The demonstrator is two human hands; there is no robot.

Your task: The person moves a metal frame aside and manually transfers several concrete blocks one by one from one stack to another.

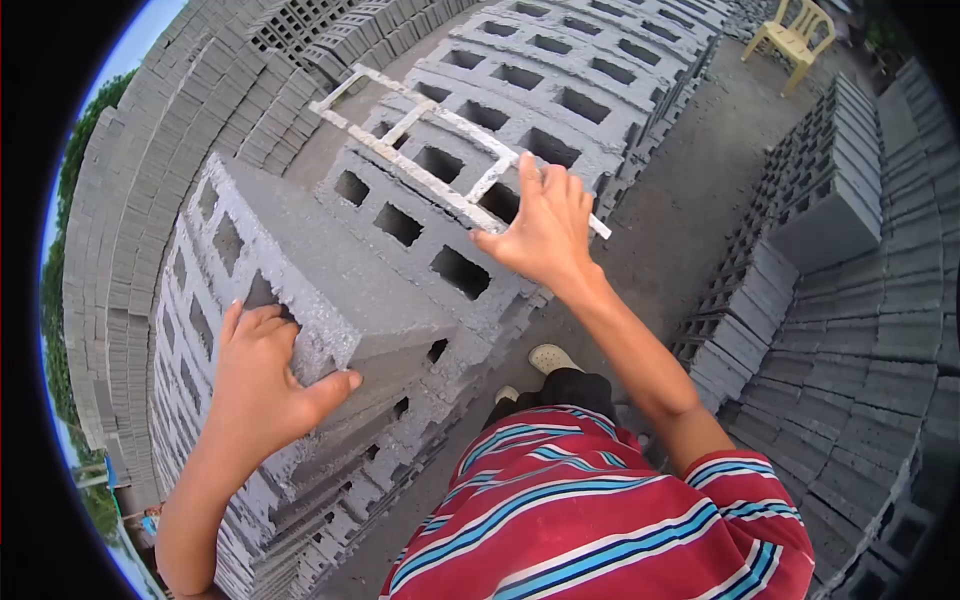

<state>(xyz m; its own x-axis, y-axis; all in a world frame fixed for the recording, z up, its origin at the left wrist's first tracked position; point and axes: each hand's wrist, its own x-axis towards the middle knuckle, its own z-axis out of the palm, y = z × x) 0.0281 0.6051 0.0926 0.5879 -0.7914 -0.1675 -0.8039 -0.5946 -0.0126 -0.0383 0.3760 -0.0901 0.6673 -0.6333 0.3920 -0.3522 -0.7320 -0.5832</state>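
My right hand (545, 222) grips one end of a pale, ladder-like frame (405, 128), which lies across the hollow blocks. Under it are rows of grey hollow blocks (415, 275) with rectangular holes facing up. On the left, my left hand (262, 385) holds the end of a grey block (330, 265) turned on its side at the top of a stack. The fingers reach toward one of its holes and the thumb presses near its corner. Part of the fingertips is hidden in the hole.
More stacked blocks (185, 150) rise at the left and back. Another row of blocks (825, 215) and a wall of blocks (860, 400) stand at the right. A yellow chair (792, 42) is at the top right. Ground (670, 170) shows between the stacks.
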